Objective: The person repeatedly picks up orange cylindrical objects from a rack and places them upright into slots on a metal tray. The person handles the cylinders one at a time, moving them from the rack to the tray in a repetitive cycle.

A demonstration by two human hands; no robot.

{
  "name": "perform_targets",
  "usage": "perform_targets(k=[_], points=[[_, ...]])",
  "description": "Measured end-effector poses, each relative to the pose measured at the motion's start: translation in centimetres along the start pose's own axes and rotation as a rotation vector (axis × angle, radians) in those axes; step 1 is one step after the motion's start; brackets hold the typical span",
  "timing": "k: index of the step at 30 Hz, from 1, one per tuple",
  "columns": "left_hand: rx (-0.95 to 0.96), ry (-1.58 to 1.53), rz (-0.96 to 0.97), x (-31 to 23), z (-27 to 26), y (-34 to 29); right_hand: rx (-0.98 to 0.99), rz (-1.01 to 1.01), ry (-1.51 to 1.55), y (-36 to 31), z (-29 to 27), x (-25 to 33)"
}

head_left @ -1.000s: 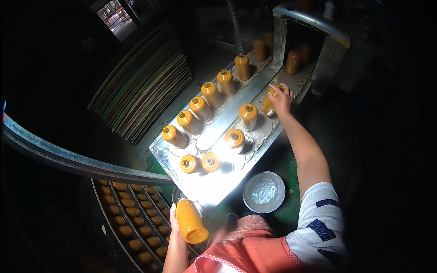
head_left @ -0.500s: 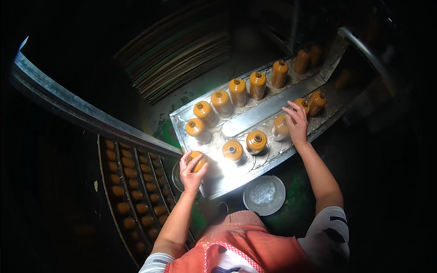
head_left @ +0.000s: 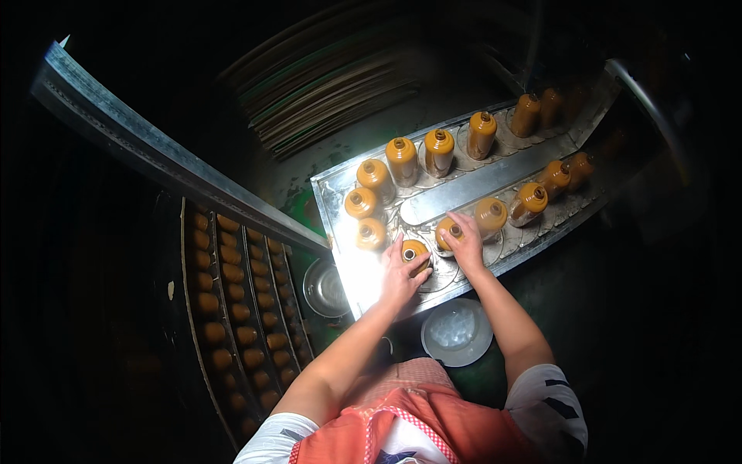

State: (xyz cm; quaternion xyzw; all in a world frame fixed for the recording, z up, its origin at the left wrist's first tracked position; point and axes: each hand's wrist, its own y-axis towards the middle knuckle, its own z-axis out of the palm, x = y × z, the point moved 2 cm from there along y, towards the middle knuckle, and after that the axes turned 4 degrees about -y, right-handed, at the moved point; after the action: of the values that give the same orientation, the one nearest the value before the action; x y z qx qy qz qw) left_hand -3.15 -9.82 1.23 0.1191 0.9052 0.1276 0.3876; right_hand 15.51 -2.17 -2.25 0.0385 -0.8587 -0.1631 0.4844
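Observation:
Orange-brown bottles with short narrow necks stand in two rows on a metal-framed conveyor table. My left hand curls around a bottle with a pale ring at its mouth, at the near left end. Just right of it, my right hand has thumb and fingers around a second bottle. Both bottles are upright, and their lower parts are partly hidden. Beyond my right hand another bottle stands close by. Past my left fingers, an upright bottle sits at the table's left end.
A long flat metal strip divides the two rows. Below the near edge sits a whitish basin, with another basin by the left corner. Racks of bottles stand left, under a metal beam. Stacked boards lie behind.
My left hand has left the bottle at the table's left corner and moved right to the ringed bottle. My right hand has come left and nearer along the row. The view has shifted slightly.

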Motion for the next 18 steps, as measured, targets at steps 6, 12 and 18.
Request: perform_targets(k=[6, 12, 18], points=[[-0.404, 0.048, -0.077, 3.4, -7.4, 1.3, -0.049, 0.096, -0.101, 1.0, -1.4, -1.6], [-0.113, 0.066, -0.333, 10.3, -7.2, 4.6, -0.245, -0.119, -0.232, 1.4, -4.8, 4.2], [-0.211, -0.151, -0.387, 9.8, -4.7, 2.6, 0.337, 0.056, 0.028, -3.2, 3.8, 8.9]])
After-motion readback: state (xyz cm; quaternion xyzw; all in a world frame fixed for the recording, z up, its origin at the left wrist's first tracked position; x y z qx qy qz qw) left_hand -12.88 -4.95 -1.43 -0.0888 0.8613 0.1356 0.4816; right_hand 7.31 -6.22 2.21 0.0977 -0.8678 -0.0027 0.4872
